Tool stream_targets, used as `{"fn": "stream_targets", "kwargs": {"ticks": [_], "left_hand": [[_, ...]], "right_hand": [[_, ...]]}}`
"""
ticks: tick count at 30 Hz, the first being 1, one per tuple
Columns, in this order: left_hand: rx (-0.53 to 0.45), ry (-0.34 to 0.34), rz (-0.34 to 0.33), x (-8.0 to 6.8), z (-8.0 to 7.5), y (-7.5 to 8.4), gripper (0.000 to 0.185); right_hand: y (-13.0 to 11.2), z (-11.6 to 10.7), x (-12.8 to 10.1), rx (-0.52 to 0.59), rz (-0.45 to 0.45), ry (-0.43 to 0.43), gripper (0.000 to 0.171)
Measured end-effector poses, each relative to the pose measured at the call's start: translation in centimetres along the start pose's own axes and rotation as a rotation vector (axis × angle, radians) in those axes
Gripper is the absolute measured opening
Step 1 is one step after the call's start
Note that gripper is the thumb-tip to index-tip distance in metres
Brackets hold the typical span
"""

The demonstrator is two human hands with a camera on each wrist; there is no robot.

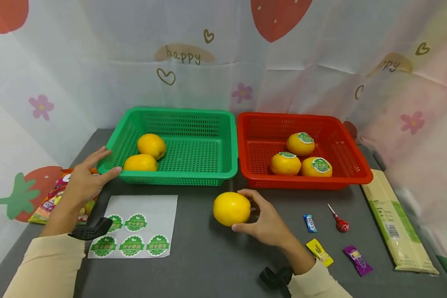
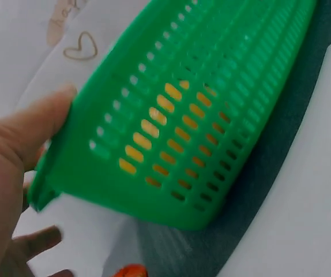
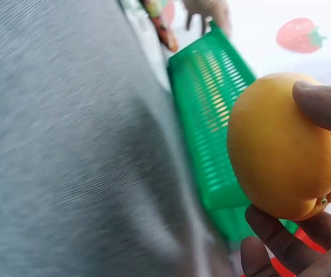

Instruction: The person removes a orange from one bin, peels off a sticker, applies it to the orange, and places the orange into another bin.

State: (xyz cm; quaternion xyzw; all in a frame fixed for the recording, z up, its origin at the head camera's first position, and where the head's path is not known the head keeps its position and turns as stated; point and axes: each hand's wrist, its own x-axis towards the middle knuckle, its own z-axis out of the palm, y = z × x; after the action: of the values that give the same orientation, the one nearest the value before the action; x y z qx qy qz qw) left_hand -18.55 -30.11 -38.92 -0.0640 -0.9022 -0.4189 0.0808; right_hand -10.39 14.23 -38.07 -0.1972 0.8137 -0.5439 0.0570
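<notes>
Orange fruit: three stickered in the red basket [image 1: 361, 176], two bare in the green basket [image 1: 229, 142]; right hand [image 1: 267, 221] grips an unstickered orange [image 1: 231, 208], left hand [image 1: 83, 180] rests flat-fingered against green basket's corner.

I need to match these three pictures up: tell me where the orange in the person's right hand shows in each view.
Head: the held orange is at lower centre, on the grey table in front of the baskets, gripped by the right hand.
Left wrist: not in it.
Right wrist: it fills the right side, fingers around it.
Shared landmark: the green basket.
</notes>
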Motion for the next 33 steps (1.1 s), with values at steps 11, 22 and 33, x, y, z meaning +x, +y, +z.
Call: {"fn": "stream_targets", "kwargs": {"ticks": [11,22,33], "left_hand": [[-0.148,0.405,0.376,-4.5,2.8,4.8,0.032],[-0.119,0.176,0.186,-7.1,6.4,0.9,0.034],[0.02,-0.005,0.066,-7.1,8.4,-1.3,0.02]], "right_hand": [[2.9,0.7,-0.2,0.02,0.025,-0.05,0.072],[3.3,0.5,-0.1,0.037,0.002,-0.064,0.072],[3.7,0.5,-0.3,0.034,-0.013,-0.057,0.072]]}}
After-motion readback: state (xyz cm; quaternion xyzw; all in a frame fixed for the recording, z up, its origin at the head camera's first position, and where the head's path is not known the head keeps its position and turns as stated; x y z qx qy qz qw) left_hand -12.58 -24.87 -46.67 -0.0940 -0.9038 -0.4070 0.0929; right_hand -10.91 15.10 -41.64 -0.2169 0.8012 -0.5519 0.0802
